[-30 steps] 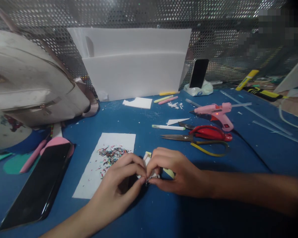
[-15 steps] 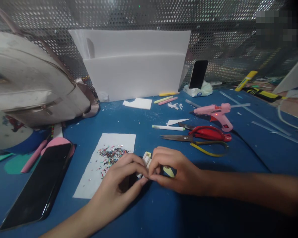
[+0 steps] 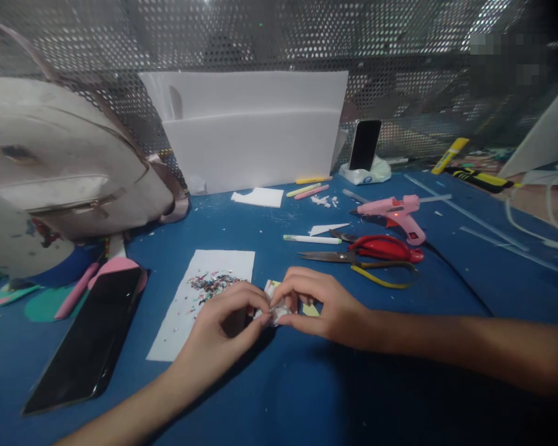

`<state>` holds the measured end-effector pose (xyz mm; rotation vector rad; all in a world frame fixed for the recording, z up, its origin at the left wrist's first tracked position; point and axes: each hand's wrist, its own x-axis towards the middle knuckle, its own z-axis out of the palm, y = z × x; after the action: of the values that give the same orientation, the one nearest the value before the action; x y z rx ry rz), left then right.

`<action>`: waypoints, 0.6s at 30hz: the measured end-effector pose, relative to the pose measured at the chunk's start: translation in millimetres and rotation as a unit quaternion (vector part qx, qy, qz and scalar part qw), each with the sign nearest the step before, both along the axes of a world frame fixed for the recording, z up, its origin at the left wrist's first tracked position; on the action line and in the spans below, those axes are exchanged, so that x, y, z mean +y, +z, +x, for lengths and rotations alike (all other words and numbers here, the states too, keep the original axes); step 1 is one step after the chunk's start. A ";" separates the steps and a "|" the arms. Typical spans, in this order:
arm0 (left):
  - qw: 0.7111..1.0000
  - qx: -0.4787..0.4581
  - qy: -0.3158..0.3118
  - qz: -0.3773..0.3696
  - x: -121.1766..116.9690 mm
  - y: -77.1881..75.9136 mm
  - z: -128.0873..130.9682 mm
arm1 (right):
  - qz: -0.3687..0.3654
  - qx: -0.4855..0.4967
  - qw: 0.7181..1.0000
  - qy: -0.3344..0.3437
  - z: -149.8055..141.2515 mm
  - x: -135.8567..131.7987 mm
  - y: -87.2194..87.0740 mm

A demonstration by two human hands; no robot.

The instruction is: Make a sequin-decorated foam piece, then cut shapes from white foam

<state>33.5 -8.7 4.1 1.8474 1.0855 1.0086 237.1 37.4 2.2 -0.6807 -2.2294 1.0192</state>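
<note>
My left hand and my right hand meet at the centre front of the blue table. Their bent fingers close on a small white piece, possibly paper or foam; the fingers hide much of it. A pale yellow piece shows beneath my right palm. Just left of my left hand lies a sheet of white paper, bearing a scatter of tiny multicoloured beads or sequins.
Scissors and red-handled pliers or cutters lie beyond my right hand, near a pink glue gun. A large black phone and a backpack are on the left. White boards stand behind.
The view has shifted slightly. Both hands stay together, and more of the white piece now shows between the fingertips.
</note>
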 end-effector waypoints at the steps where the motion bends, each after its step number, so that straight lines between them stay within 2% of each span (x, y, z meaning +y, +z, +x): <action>1: 1.000 -0.009 0.010 -0.002 -0.4 -0.5 -0.7 | -0.001 -0.003 1.000 -0.011 0.7 -0.9 0.6; 4: 0.999 -0.029 0.030 -0.013 -3.0 -2.1 -3.4 | 0.015 -0.034 0.998 -0.045 7.0 -3.5 7.9; 7: 0.998 -0.038 0.039 -0.020 -5.0 -3.9 -5.7 | 0.066 -0.105 0.990 -0.063 25.0 -1.8 23.4; 9: 0.998 -0.044 0.042 -0.025 -4.9 -5.3 -6.6 | 0.131 -0.169 0.973 -0.088 45.8 3.7 33.4; 11: 0.997 -0.051 0.047 -0.034 -3.8 -6.6 -6.7 | 0.199 -0.244 0.941 -0.125 72.5 11.9 38.1; 14: 0.996 -0.064 0.052 -0.037 -1.6 -7.3 -6.1 | 0.218 -0.333 0.896 -0.197 115.0 23.1 32.7; 18: 0.997 -0.064 0.042 -0.015 -1.3 -5.3 -5.3 | 0.206 -0.339 0.888 -0.233 149.3 28.0 18.1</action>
<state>28.2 -10.0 -1.2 1.7010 1.1028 1.1362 386.4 65.4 20.3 -1.4369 -2.5211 0.0368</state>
